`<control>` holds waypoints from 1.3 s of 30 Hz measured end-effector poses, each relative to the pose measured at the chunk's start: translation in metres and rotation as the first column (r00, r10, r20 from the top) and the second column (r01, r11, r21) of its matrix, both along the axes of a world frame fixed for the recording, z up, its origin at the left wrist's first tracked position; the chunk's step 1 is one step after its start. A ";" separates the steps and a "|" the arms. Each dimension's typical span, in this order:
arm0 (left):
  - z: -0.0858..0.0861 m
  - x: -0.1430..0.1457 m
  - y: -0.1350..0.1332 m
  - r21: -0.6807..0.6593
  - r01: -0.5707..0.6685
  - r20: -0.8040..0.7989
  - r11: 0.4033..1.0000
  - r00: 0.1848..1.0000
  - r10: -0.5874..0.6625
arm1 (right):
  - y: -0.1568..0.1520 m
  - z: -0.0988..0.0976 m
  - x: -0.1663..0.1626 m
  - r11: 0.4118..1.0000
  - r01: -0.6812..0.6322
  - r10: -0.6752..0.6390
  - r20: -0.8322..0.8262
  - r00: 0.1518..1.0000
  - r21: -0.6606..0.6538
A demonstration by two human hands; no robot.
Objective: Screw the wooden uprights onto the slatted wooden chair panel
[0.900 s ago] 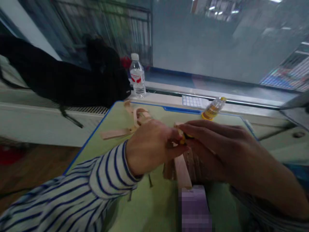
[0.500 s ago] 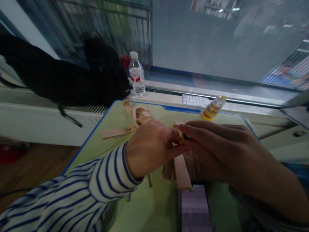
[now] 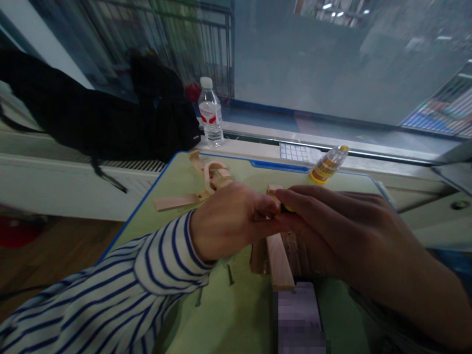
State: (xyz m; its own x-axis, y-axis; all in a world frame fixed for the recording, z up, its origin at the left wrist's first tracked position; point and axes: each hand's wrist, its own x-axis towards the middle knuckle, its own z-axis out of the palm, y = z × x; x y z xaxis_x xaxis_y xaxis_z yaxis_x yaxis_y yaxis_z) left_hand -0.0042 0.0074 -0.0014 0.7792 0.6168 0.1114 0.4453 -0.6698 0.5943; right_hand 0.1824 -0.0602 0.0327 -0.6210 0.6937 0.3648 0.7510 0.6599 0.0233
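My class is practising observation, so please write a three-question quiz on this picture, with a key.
1. True or false: the white-capped bottle appears left of the yellow-capped bottle.
2. What do the left hand and right hand partly cover in view? A. black bag B. wooden strip C. white-capped bottle
3. How many loose metal fasteners show on the table?
Key: 1 true; 2 B; 3 two.
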 end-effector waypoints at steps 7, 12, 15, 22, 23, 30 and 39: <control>-0.003 -0.001 -0.001 0.007 0.017 0.014 1.000 1.000 -0.017 | 0.000 -0.002 -0.004 0.999 0.002 -0.002 0.004 1.000 0.039; -0.008 0.008 -0.009 0.204 -0.149 0.048 0.968 0.989 0.142 | 0.004 -0.004 0.000 0.997 0.009 -0.009 0.002 1.000 0.082; -0.008 0.011 -0.013 0.300 -0.227 0.087 0.927 0.974 0.210 | 0.005 -0.005 0.002 0.997 0.014 -0.014 0.000 1.000 0.079; -0.010 0.011 -0.013 0.308 -0.232 0.076 0.923 0.973 0.219 | 0.006 -0.002 0.002 0.998 0.060 -0.060 -0.038 0.998 0.004; -0.010 0.011 -0.014 0.307 -0.236 0.079 0.922 0.972 0.222 | 0.005 -0.002 0.003 0.998 0.053 -0.053 -0.047 0.997 -0.017; -0.008 0.012 -0.015 0.268 -0.215 0.100 0.939 0.976 0.195 | 0.005 -0.002 0.005 0.998 -0.029 0.024 -0.088 0.996 -0.062; -0.005 0.008 -0.011 0.126 -0.158 0.029 0.979 0.987 0.156 | 0.005 -0.001 0.001 0.999 -0.032 0.032 -0.060 0.998 0.001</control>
State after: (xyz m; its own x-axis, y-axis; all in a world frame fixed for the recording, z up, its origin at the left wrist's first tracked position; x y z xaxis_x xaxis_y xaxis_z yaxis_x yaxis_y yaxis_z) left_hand 0.0041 -0.0031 -0.0068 0.6706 0.7113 0.2103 0.5407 -0.6629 0.5180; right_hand 0.1831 -0.0554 0.0313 -0.6199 0.6735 0.4025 0.7292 0.6839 -0.0213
